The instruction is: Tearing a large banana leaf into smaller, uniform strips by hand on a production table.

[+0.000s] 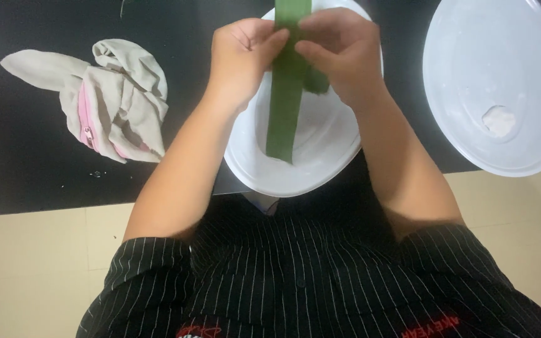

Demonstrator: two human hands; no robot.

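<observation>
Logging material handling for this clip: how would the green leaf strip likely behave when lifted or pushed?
The green leaf strip hangs straight below both hands, so probably flexible yet slightly springy. It looks thin and flat, likely very light. The left hand and right hand pinch it together, suggesting it folds easily.

Bare tabletop (32,163) lies open between the crumpled cloth (111,100) and the white bowl (320,156); a white basin (502,50) crowds the right.

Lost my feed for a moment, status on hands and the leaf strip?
Left hand and right hand both pinching green leaf strip. Strip hangs over white bowl. Nothing in the way.
</observation>
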